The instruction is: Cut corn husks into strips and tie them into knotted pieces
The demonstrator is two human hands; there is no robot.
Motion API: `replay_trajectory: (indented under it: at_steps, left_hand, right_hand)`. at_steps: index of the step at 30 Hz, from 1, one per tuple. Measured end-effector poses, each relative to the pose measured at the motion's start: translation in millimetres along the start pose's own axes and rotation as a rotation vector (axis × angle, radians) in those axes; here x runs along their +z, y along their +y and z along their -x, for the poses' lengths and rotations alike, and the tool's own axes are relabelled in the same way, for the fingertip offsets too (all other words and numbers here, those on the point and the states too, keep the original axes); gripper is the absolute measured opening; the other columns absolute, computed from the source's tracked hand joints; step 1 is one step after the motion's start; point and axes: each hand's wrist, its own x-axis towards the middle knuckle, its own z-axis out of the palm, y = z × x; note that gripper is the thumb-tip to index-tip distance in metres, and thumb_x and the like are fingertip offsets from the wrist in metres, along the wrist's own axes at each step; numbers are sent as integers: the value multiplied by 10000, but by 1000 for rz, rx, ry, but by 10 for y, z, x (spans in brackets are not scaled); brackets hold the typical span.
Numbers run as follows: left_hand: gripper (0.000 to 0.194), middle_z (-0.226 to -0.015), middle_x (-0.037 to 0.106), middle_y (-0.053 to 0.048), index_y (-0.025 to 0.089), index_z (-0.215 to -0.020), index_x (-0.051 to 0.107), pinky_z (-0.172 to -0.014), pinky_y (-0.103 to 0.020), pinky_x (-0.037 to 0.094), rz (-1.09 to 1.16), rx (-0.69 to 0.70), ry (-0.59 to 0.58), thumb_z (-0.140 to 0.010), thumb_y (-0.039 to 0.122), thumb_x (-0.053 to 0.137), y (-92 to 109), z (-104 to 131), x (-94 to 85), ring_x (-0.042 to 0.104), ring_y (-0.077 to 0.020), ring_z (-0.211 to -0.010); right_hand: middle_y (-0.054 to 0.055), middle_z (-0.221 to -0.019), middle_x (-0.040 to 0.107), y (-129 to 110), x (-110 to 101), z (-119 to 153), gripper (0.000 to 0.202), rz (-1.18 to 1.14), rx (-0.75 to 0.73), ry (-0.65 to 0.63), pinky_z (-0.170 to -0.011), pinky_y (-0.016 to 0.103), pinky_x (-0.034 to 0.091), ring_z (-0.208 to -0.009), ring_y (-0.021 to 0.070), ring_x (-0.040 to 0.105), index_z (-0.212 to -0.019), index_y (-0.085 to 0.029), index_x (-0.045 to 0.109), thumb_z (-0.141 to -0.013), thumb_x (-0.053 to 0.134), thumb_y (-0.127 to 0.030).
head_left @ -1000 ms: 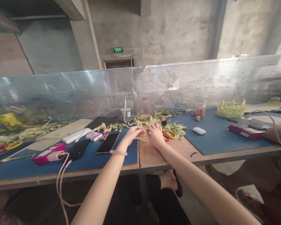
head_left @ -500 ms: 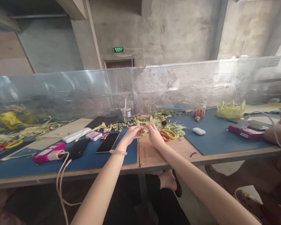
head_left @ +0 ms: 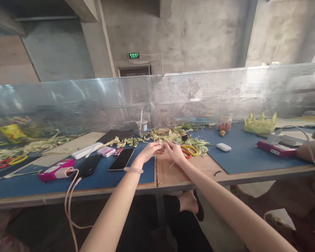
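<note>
My left hand point(head_left: 149, 151) and my right hand point(head_left: 174, 152) meet fingertip to fingertip above the wooden strip of the table. Both are closed in a pinch around a small pale green piece of plant point(head_left: 161, 142), mostly covered by the fingers. Just behind them spreads a heap of pale green leaves and husks point(head_left: 170, 134). Scissors with red and yellow handles point(head_left: 191, 150) lie right beside my right hand. To the left of my left hand is a black phone point(head_left: 121, 159).
Small green pieces point(head_left: 132, 141), a pink-white box point(head_left: 106, 151), a magenta device point(head_left: 56, 170) with cables and a white case point(head_left: 223, 147) lie around. A jar point(head_left: 224, 123) and yellow-green crown point(head_left: 260, 123) stand rightward. Another person's hand point(head_left: 311, 148) is far right.
My fingers have shifted slightly around the plant piece, and a bit of pale green now shows beneath my right hand. The view has moved slightly.
</note>
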Motion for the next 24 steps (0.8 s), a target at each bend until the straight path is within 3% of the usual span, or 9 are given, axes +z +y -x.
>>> replay_trajectory:
  at_steps: [3,7,10,16,24]
  left_hand:
    - [292,-852,643,-85,131,-885,661,-723,-288,441,-18,-42,-27,-694,350,649,-4,5,7,581,-147,-757]
    - [293,-865,639,-87,133,-882,661,-707,-285,444,-38,-46,-45,-690,354,648,0,12,10,577,-141,-732]
    - [301,-868,636,-86,133,-880,662,-699,-277,444,-75,-57,-50,-682,360,653,16,17,15,575,-137,-727]
    - [316,-833,638,-78,132,-886,665,-667,-274,437,-81,-66,-44,-673,366,663,10,4,12,565,-126,-680]
    - [328,-804,621,-67,124,-860,639,-696,-284,434,-72,12,11,-697,408,638,-57,-44,-21,567,-147,-744]
  right_hand:
    - [9,-628,584,-21,-33,-20,354,-241,9,-49,-584,228,375,-624,145,515,-660,-159,614,-799,433,-430]
    - [-18,-502,481,-76,-73,-24,297,-468,181,-77,-457,218,312,-470,99,403,-691,-141,638,-706,545,-423]
    - [-25,-486,461,-75,-75,-27,298,-514,240,-51,-407,212,265,-425,81,352,-712,-136,639,-661,589,-425]
    - [-10,-556,527,-19,-56,-46,296,-431,146,52,-452,206,315,-491,96,418,-686,-155,608,-670,579,-449]
    - [-88,-452,367,-71,-46,4,232,-700,296,-88,-368,173,197,-370,48,266,-695,-184,471,-698,554,-400]
